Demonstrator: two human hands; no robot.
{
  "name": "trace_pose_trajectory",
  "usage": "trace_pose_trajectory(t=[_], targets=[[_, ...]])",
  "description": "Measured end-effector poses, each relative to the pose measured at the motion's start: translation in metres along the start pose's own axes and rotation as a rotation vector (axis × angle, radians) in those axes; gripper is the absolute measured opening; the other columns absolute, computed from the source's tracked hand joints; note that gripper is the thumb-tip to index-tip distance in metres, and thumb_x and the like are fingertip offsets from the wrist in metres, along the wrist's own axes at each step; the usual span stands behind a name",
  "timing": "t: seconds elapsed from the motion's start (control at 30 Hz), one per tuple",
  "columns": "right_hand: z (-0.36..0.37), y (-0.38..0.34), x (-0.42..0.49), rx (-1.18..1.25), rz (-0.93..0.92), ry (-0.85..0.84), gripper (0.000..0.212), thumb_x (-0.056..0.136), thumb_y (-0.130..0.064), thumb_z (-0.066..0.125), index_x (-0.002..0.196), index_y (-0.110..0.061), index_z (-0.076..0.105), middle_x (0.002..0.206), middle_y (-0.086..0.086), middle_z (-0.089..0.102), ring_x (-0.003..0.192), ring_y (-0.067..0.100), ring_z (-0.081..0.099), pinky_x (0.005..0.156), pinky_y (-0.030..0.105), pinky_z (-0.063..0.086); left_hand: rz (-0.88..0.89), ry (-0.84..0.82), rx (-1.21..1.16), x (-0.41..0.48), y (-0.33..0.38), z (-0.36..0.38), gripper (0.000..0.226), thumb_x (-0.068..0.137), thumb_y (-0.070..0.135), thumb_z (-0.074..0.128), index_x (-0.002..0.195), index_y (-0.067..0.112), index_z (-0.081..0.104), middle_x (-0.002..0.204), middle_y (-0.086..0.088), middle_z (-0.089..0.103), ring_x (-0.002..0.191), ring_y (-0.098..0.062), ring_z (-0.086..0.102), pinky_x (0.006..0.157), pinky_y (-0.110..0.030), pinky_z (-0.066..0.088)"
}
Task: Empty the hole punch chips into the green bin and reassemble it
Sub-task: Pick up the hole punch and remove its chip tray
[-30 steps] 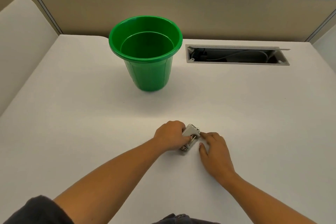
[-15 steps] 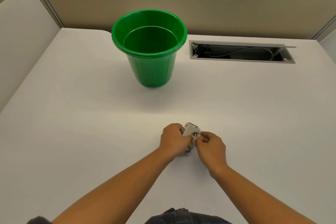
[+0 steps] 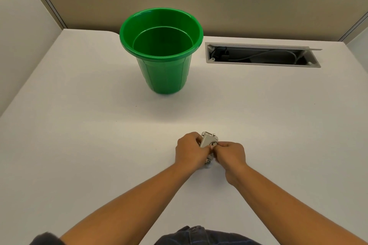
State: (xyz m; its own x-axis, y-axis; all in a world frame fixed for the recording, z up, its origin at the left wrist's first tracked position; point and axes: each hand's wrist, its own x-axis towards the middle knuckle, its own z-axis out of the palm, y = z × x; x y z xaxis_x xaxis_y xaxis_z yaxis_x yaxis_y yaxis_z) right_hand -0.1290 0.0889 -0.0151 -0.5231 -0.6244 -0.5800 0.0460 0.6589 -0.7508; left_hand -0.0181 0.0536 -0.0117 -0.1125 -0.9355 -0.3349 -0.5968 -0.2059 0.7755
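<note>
The small hole punch (image 3: 207,142) is made of pale grey metal with a rounded top and small shiny pins at its upper end. It rests on the matte white bench (image 3: 79,135), well in front of the green bin (image 3: 162,69) and a little to the right of it. The left hand (image 3: 189,151) has its grip closed around the left side of the hole punch, and the right hand (image 3: 231,153) pinches its right edge with curled fingertips. The green bin is smooth glossy plastic, round, with a wide rolled rim and a body that narrows toward the base; it stands upright. To the right of the green bin is a rectangular cable slot (image 3: 262,55) with a grey metal frame
</note>
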Motion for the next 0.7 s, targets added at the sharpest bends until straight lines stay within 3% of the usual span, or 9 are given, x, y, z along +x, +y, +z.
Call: trace_pose_trajectory(t=[0.1,0.27,0.37,0.47,0.53,0.63,0.7], targets=[[0.000,0.001,-0.001,-0.009,-0.004,0.006,0.017,0.075,-0.004,0.062,0.060,-0.009,0.070,0.057,0.006,0.058,0.059,0.022,0.045,0.060,0.034,0.037,-0.010,0.020,-0.036,-0.001,-0.002,0.002,0.018,0.069,0.026,0.078,0.080,0.024,0.063,0.079,0.004,0.069,0.071,-0.016,0.064,0.058,-0.024,0.049],[-0.001,0.003,0.000,0.013,0.000,0.016,0.010,0.073,-0.007,0.067,0.070,-0.007,0.076,0.070,0.017,0.070,0.064,0.022,0.054,0.066,0.039,0.050,-0.108,0.004,-0.150,0.000,0.000,0.003,0.047,0.070,0.026,0.081,0.110,0.016,0.058,0.093,0.004,0.060,0.088,-0.019,0.064,0.077,-0.031,0.054],[-0.002,0.002,0.001,0.027,-0.001,0.011,0.011,0.075,-0.007,0.067,0.069,-0.006,0.076,0.074,0.020,0.072,0.065,0.023,0.057,0.071,0.041,0.054,-0.175,-0.063,-0.189,0.001,0.004,0.005,0.031,0.073,0.021,0.076,0.096,0.011,0.057,0.095,-0.003,0.061,0.088,-0.022,0.063,0.073,-0.038,0.057],[-0.003,0.003,0.001,0.035,-0.004,0.005,0.012,0.073,-0.004,0.062,0.070,-0.002,0.074,0.073,0.023,0.071,0.065,0.024,0.055,0.070,0.040,0.052,-0.239,-0.113,-0.156,0.000,0.012,0.011,0.036,0.077,0.023,0.066,0.111,0.013,0.058,0.118,-0.011,0.053,0.106,-0.030,0.056,0.074,-0.040,0.059],[-0.003,0.004,0.000,0.044,-0.007,0.002,0.012,0.073,-0.002,0.060,0.074,0.002,0.072,0.081,0.030,0.072,0.067,0.024,0.054,0.076,0.044,0.056,-0.259,-0.104,-0.090,-0.002,0.017,0.013,0.040,0.079,0.027,0.062,0.116,0.013,0.054,0.119,-0.010,0.045,0.111,-0.030,0.049,0.076,-0.041,0.059],[-0.003,0.003,-0.001,0.042,-0.010,0.001,0.014,0.074,-0.001,0.058,0.077,0.003,0.071,0.092,0.031,0.071,0.068,0.024,0.055,0.087,0.059,0.053,-0.269,-0.106,-0.097,-0.001,0.020,0.013,0.042,0.079,0.026,0.063,0.115,0.009,0.050,0.119,-0.010,0.045,0.110,-0.031,0.051,0.060,-0.036,0.056],[-0.003,0.003,-0.002,0.042,-0.011,-0.003,0.014,0.074,-0.002,0.058,0.075,0.001,0.072,0.090,0.030,0.071,0.068,0.023,0.056,0.084,0.054,0.056,-0.288,-0.155,-0.245,0.001,0.020,0.010,0.042,0.078,0.021,0.065,0.114,0.007,0.047,0.118,-0.012,0.046,0.104,-0.034,0.058,0.057,-0.041,0.060]])
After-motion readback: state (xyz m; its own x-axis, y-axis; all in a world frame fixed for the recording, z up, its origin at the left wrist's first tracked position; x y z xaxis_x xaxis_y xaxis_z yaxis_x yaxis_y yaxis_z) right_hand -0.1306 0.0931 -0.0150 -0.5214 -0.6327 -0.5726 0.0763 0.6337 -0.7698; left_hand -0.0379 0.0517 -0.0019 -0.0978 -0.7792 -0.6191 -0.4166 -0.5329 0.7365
